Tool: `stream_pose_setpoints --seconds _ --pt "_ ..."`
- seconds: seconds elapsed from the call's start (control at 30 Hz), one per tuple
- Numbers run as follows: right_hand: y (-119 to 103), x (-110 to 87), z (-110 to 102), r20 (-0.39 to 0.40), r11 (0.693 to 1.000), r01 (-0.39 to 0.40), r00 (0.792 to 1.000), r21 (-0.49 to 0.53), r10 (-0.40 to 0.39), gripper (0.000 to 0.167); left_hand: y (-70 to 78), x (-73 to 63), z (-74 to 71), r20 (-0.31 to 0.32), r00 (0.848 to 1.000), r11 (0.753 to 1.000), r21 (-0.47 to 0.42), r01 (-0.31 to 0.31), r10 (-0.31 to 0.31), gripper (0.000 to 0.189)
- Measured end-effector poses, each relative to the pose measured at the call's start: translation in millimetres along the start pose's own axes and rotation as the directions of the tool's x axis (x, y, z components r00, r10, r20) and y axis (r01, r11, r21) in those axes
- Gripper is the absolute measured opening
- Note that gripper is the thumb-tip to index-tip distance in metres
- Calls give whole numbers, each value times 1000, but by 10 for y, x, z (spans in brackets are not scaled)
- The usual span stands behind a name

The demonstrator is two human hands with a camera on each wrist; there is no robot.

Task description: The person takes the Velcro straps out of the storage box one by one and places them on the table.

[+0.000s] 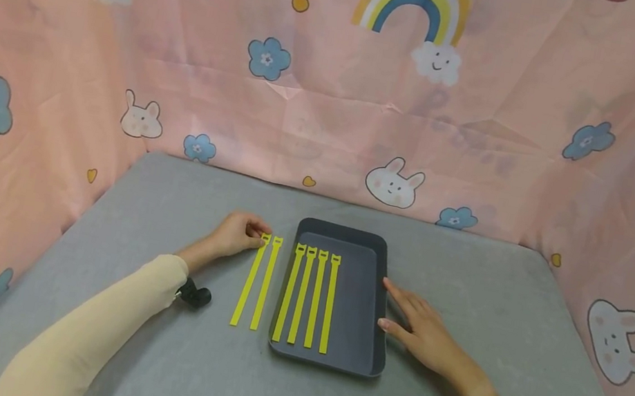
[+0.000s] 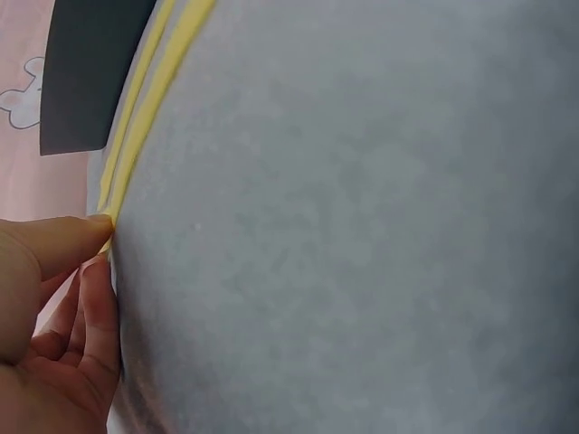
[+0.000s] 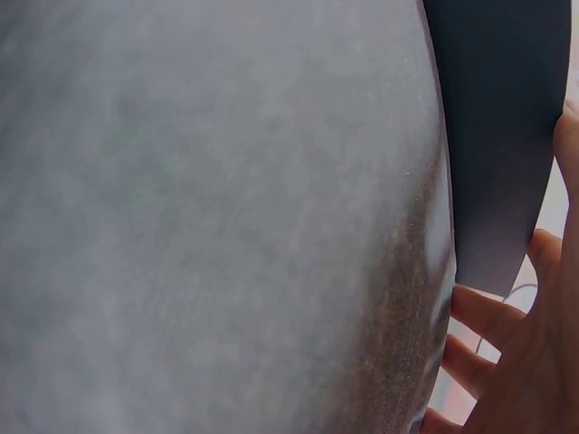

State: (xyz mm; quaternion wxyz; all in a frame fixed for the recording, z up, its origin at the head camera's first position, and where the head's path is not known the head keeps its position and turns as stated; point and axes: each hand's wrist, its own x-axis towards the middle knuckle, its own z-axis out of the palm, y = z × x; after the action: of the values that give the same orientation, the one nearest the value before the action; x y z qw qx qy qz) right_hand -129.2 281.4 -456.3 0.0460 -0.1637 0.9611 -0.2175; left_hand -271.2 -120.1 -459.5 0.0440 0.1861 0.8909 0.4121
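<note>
My left hand (image 1: pixel 235 235) pinches the slotted head of a yellow strap-type cable tie (image 1: pixel 248 284) lying on the table left of the tray. In the left wrist view, thumb and fingertip meet at the end of that strap (image 2: pixel 136 145). A second yellow cable tie (image 1: pixel 265 287) lies beside it, closer to the tray. Inside the dark grey baking tray (image 1: pixel 359 303), several matching cable ties (image 1: pixel 315 303) lie side by side in the left half, heads away from me. My right hand (image 1: pixel 427 332) has its fingers extended and touches the tray's right side wall (image 3: pixel 493 154).
A grey cloth-like cover (image 1: pixel 170 362) spreads over the table around the tray. Behind and on both sides hangs a pink printed curtain (image 1: pixel 304 126), meeting the table's edges. Each wrist carries a black camera mount (image 1: pixel 194 294).
</note>
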Motion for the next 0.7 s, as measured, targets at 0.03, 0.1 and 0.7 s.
stream_pose_setpoints --seconds 0.03,0.1,0.7 --pt "-3 2 -2 0 1000 0 1000 2 0 73 1 -3 0 -2 1000 1000 14 -3 3 20" --pt "-8 4 -8 2 1000 2 1000 3 -2 73 2 -5 1 -4 1000 1000 29 -9 10 21" --pt "25 10 16 1 1000 -3 1000 5 3 74 -11 -7 30 -25 999 997 73 -37 39 21"
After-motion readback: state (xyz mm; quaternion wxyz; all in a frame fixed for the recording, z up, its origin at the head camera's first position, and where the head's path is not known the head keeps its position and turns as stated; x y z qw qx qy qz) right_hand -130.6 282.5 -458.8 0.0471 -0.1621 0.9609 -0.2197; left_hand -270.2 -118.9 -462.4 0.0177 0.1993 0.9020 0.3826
